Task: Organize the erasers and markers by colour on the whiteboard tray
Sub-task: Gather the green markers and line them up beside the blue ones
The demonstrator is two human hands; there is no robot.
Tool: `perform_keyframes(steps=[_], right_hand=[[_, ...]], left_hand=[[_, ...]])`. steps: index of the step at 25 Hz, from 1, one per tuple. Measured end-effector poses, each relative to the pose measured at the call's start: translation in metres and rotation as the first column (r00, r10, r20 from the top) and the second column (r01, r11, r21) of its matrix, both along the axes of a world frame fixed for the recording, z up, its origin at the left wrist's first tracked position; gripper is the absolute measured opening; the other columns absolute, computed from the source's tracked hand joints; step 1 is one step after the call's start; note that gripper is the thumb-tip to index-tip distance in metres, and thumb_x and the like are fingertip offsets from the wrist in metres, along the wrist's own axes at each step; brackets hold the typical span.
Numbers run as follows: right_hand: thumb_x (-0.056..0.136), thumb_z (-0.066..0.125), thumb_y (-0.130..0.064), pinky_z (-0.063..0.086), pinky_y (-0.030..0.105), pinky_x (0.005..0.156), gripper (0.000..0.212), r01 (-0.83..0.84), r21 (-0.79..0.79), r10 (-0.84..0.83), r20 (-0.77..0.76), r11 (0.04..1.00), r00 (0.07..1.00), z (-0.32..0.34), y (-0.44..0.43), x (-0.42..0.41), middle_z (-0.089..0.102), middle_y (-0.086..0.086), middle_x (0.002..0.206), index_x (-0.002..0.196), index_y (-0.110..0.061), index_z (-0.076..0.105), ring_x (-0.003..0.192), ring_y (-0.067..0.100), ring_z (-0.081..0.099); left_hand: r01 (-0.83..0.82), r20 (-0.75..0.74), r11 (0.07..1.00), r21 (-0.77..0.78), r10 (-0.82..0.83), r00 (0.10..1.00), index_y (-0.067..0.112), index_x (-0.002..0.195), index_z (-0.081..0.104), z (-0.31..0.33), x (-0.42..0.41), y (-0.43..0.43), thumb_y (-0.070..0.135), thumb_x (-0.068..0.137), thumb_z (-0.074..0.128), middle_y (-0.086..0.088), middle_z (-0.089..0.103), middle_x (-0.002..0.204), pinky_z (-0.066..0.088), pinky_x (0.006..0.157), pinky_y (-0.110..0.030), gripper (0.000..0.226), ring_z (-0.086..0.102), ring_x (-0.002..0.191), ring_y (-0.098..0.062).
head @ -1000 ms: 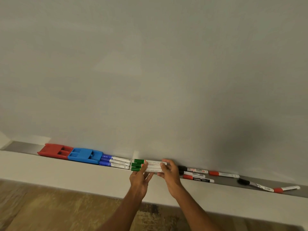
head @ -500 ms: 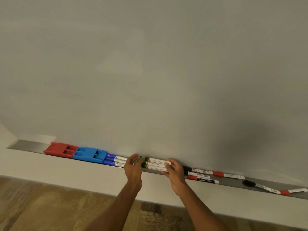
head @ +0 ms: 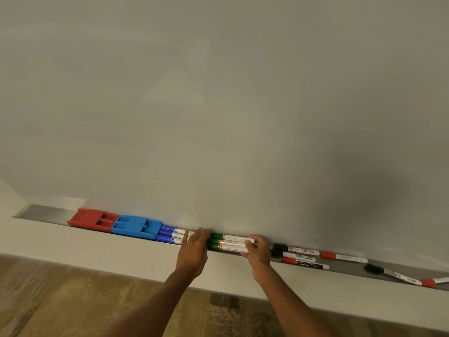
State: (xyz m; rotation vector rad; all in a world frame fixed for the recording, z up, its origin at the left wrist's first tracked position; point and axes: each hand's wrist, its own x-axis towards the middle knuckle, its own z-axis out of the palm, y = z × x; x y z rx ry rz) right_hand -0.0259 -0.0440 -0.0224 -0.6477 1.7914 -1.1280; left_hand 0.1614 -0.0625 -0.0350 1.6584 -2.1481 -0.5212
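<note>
Fingers of the left hand (head: 193, 251) are flat and spread, gripping nothing, pressed against the cap end of the three green markers (head: 227, 243) and covering the tail ends of the blue markers (head: 170, 235). Right hand (head: 257, 251) fingertips curl onto the white tail end of the green set, so the bundle sits squeezed between both hands in the whiteboard tray (head: 48, 212). Long axis runs along the tray, green caps pointing left. Left of that: red eraser (head: 93, 220), then blue eraser (head: 136, 226) touching it. Right of the hands: black-capped marker (head: 295, 250) reading "MARKER", red-capped marker (head: 305, 263) with a black label, brand looks like "camlin", other print too small. More red and black markers lie loose further right
</note>
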Motion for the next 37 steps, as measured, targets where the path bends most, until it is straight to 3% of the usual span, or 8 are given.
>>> perform_keyframes(steps=[6, 11, 15, 21, 25, 31, 35, 37], right_hand=[[0.097, 0.047, -0.005, 0.055, 0.042, 0.091, 0.018, -0.016, 0.09, 0.044, -0.321, 0.996, 0.946, 0.001, -0.004, 0.02, 0.057, 0.027, 0.12, 0.112, 0.004, 0.051, 0.11, 0.038, 0.06], [0.094, 0.051, -0.002, 0.051, 0.044, 0.095, 0.033, 0.004, 0.145, 0.069, -0.494, 0.989, 0.867, 0.003, -0.006, 0.044, 0.053, 0.026, 0.126, 0.124, 0.004, 0.04, 0.12, 0.038, 0.052], [0.088, 0.058, 0.002, 0.048, 0.046, 0.1, 0.046, -0.011, 0.218, 0.128, -0.532, 0.976, 0.837, 0.004, -0.006, 0.052, 0.05, 0.025, 0.13, 0.129, 0.004, 0.037, 0.125, 0.038, 0.044], [0.09, 0.059, -0.015, 0.047, 0.04, 0.101, 0.042, -0.061, 0.355, 0.308, -0.697, 0.933, 0.647, 0.008, 0.0, 0.048, 0.05, 0.018, 0.132, 0.128, -0.005, 0.043, 0.123, 0.034, 0.046], [0.093, 0.056, -0.016, 0.05, 0.038, 0.093, 0.031, -0.109, 0.334, 0.327, -0.718, 0.936, 0.615, 0.007, 0.003, 0.043, 0.052, 0.015, 0.129, 0.122, -0.01, 0.048, 0.121, 0.03, 0.046], [0.093, 0.057, -0.015, 0.05, 0.034, 0.094, 0.025, -0.216, 0.278, 0.352, -0.704, 0.936, 0.617, 0.008, -0.002, 0.038, 0.056, 0.012, 0.126, 0.117, -0.009, 0.053, 0.12, 0.026, 0.048], [0.093, 0.057, -0.014, 0.049, 0.033, 0.094, 0.026, -0.236, 0.257, 0.349, -0.696, 0.937, 0.627, 0.01, -0.001, 0.04, 0.055, 0.013, 0.126, 0.117, -0.007, 0.053, 0.119, 0.025, 0.049], [0.093, 0.057, -0.014, 0.051, 0.034, 0.095, 0.028, -0.234, 0.248, 0.341, -0.7, 0.94, 0.628, 0.01, 0.001, 0.041, 0.053, 0.014, 0.127, 0.119, -0.007, 0.051, 0.119, 0.026, 0.049]], left_hand=[[0.114, 0.216, 0.993, 0.022, -0.116, 0.969, 0.025, 0.147, 0.029, -0.014, 0.001, -0.005, 0.024, 0.101, 0.034, 0.006, 0.035, 0.154, -0.011, 0.117, -0.043, 0.047, 0.019, 0.147, -0.014], [0.102, 0.143, 0.995, -0.016, -0.098, 0.985, 0.02, 0.141, 0.042, -0.015, 0.004, -0.006, 0.024, 0.1, 0.04, 0.001, 0.046, 0.147, -0.012, 0.115, -0.043, 0.042, 0.031, 0.143, -0.017], [0.084, 0.12, 0.996, 0.007, -0.084, 0.989, 0.022, 0.14, 0.043, -0.012, 0.008, -0.007, 0.023, 0.099, 0.041, 0.004, 0.048, 0.146, -0.01, 0.117, -0.042, 0.042, 0.032, 0.142, -0.013], [0.114, 0.073, 0.993, -0.002, -0.114, 0.991, 0.022, 0.135, 0.048, -0.008, 0.013, -0.012, 0.02, 0.098, 0.042, 0.002, 0.053, 0.139, -0.005, 0.119, -0.039, 0.038, 0.042, 0.134, -0.012], [0.145, 0.067, 0.989, -0.028, -0.143, 0.987, 0.02, 0.133, 0.05, -0.007, 0.015, -0.014, 0.02, 0.097, 0.044, 0.001, 0.054, 0.137, -0.003, 0.119, -0.04, 0.037, 0.043, 0.132, -0.015], [0.09, 0.091, 0.995, -0.044, -0.086, 0.992, 0.015, 0.132, 0.052, -0.013, 0.015, -0.012, 0.023, 0.097, 0.047, -0.005, 0.055, 0.137, 0.014, 0.119, -0.042, 0.036, 0.045, 0.132, -0.02], [0.043, 0.036, 0.997, -0.057, -0.041, 0.999, 0.007, 0.125, 0.058, -0.017, 0.014, -0.009, 0.017, 0.091, 0.06, -0.013, 0.061, 0.127, 0.042, 0.105, -0.042, 0.036, 0.056, 0.119, -0.028], [0.006, 0.034, 0.999, -0.04, -0.005, 0.999, 0.007, 0.126, 0.056, -0.015, 0.015, -0.008, 0.019, 0.092, 0.058, -0.012, 0.059, 0.128, 0.044, 0.102, -0.039, 0.036, 0.054, 0.119, -0.027]])
